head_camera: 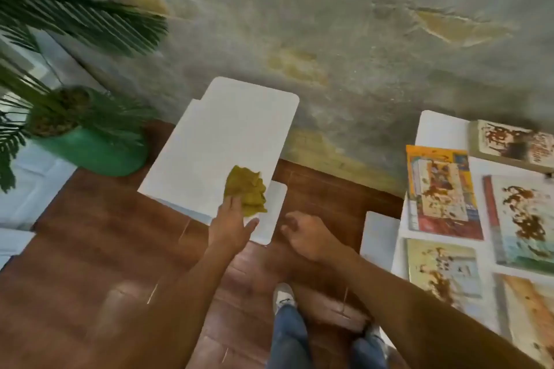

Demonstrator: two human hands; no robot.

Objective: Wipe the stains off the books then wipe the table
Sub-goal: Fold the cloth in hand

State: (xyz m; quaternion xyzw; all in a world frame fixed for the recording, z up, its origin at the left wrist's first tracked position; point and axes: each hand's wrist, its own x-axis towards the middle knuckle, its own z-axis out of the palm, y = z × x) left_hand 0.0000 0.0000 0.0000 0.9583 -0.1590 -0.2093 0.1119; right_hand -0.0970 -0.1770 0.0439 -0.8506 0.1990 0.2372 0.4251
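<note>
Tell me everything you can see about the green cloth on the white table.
The cloth is olive-green, soft fabric, crumpled into a loose bunched heap, not spread flat. It lies at the near right corner of the white table, by its edge. The left hand reaches to it with straight fingers, fingertips touching its near side, no grip closed round it yet. No stains show on it, though the picture is somewhat blurred.

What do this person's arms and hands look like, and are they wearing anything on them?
Both arms are bare to the frame's edge: no sleeves show. The left hand and right hand are bare too, with no gloves, and no watch, rings or bands that I can make out. The picture is slightly blurred, so small details could be missed.
</note>
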